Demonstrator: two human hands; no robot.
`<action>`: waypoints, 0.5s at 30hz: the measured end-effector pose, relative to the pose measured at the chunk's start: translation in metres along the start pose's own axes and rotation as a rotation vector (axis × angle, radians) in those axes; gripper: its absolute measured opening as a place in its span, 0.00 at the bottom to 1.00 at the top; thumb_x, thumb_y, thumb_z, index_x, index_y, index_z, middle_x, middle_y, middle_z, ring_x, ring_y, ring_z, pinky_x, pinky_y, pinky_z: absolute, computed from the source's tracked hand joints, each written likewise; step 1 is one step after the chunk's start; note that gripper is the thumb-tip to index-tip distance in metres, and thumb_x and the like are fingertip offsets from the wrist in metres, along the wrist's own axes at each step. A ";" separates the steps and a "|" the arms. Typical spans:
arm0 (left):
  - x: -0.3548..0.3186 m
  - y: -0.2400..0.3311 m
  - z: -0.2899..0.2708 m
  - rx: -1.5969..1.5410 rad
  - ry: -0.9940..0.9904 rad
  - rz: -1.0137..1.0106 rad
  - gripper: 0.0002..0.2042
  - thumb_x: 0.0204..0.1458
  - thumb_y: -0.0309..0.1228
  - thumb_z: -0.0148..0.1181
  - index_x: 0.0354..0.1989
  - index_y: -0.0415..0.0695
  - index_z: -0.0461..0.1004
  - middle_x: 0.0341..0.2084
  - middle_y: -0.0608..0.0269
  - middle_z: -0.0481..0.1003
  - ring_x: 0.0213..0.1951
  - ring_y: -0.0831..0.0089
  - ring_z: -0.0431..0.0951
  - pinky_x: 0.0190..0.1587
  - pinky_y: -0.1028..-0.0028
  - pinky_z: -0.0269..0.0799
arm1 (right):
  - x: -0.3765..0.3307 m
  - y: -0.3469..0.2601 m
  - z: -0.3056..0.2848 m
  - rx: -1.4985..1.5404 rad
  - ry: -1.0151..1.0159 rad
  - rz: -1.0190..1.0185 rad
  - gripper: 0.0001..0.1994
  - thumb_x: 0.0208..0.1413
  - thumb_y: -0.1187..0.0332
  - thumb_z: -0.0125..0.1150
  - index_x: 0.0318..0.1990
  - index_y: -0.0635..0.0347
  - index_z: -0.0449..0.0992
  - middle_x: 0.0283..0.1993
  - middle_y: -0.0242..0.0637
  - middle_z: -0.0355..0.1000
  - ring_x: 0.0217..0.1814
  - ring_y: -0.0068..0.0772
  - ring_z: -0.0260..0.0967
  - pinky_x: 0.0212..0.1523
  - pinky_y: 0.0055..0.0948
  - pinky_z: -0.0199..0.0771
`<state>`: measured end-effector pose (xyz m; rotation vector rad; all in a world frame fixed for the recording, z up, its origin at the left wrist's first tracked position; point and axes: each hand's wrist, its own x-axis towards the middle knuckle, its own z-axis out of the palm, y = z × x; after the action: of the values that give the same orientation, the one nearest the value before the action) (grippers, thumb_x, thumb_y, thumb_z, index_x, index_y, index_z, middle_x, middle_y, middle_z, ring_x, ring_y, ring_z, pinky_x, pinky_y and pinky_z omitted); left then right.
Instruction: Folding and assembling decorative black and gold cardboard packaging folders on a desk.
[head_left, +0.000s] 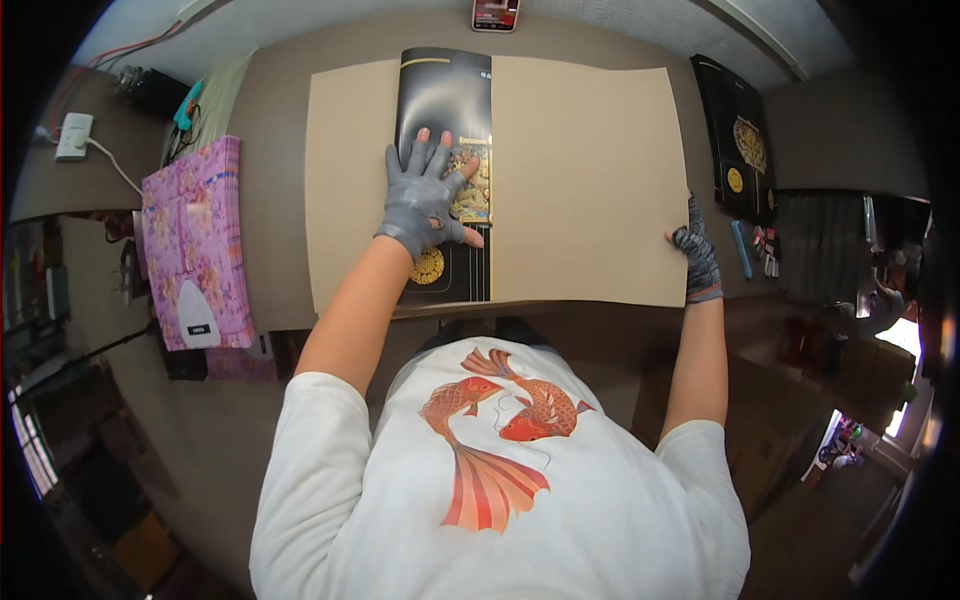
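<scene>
Left hand [428, 200], in a grey fingerless glove, lies flat with fingers spread on the black box [447, 110] at the middle of the table [270, 130] — palm pressing down, nothing pinched. Right hand [697, 262], gloved too, grips the right edge of the tan paper sheet [585, 180], fingers curled over it, thumb side hidden. Sheet lies under and around the box; its right flap is folded over the box's right part, left flap [350, 170] flat on the table. Box's long axis runs away from the person, sheet's long axis left-right. Left hand sits on the box, right hand well apart at the far edge — 2 hands, 1 sheet. Pink patterned paper stack [195, 240] sits off to the left.
</scene>
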<state>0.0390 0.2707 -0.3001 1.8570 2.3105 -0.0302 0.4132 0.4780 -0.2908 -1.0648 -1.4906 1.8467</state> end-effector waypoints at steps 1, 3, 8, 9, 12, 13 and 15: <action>0.000 0.001 -0.001 -0.002 -0.029 0.000 0.59 0.18 0.77 0.62 0.69 0.67 0.62 0.74 0.51 0.46 0.75 0.47 0.36 0.69 0.37 0.28 | 0.005 -0.004 0.007 -0.048 -0.124 -0.139 0.44 0.44 0.60 0.67 0.72 0.53 0.56 0.67 0.41 0.62 0.68 0.39 0.59 0.67 0.38 0.61; -0.003 -0.001 -0.001 0.004 -0.036 -0.014 0.60 0.18 0.77 0.62 0.69 0.67 0.62 0.74 0.51 0.46 0.75 0.46 0.36 0.69 0.37 0.28 | -0.004 -0.028 0.049 0.006 -0.113 -0.162 0.42 0.48 0.55 0.66 0.71 0.53 0.57 0.68 0.42 0.61 0.69 0.40 0.58 0.68 0.38 0.59; 0.001 0.005 -0.012 0.037 -0.148 -0.013 0.62 0.23 0.78 0.60 0.73 0.63 0.54 0.75 0.54 0.43 0.75 0.50 0.34 0.68 0.35 0.26 | 0.010 -0.007 0.157 -1.007 -0.018 -0.758 0.32 0.61 0.45 0.55 0.70 0.45 0.60 0.74 0.49 0.53 0.77 0.56 0.44 0.73 0.54 0.42; 0.000 0.005 -0.012 0.037 -0.146 -0.018 0.62 0.23 0.78 0.60 0.73 0.63 0.54 0.75 0.54 0.43 0.75 0.50 0.34 0.68 0.35 0.26 | 0.011 -0.005 0.184 -1.254 -0.042 -0.684 0.30 0.62 0.46 0.52 0.70 0.41 0.61 0.75 0.47 0.50 0.78 0.58 0.40 0.72 0.61 0.37; 0.000 0.005 -0.011 0.082 -0.140 -0.041 0.65 0.24 0.78 0.60 0.74 0.54 0.50 0.75 0.54 0.42 0.75 0.51 0.33 0.68 0.35 0.26 | 0.022 0.002 0.232 -1.662 -0.148 -0.438 0.28 0.64 0.46 0.47 0.70 0.35 0.60 0.78 0.43 0.45 0.80 0.59 0.32 0.70 0.73 0.28; 0.001 0.004 -0.011 0.088 -0.153 -0.028 0.66 0.25 0.77 0.61 0.75 0.51 0.48 0.75 0.55 0.42 0.76 0.51 0.33 0.68 0.35 0.26 | 0.027 0.005 0.238 -1.817 -0.234 -0.266 0.27 0.65 0.45 0.44 0.70 0.32 0.60 0.79 0.40 0.42 0.81 0.57 0.28 0.68 0.76 0.24; 0.002 0.004 -0.011 0.091 -0.179 -0.018 0.66 0.26 0.75 0.62 0.75 0.49 0.46 0.75 0.55 0.41 0.76 0.51 0.32 0.68 0.34 0.26 | 0.030 0.010 0.239 -1.833 -0.249 -0.246 0.28 0.64 0.44 0.43 0.71 0.33 0.60 0.80 0.39 0.40 0.81 0.56 0.27 0.69 0.75 0.23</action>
<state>0.0410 0.2748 -0.2890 1.7935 2.2379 -0.2960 0.1980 0.3691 -0.2890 -1.0841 -3.2443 -0.0495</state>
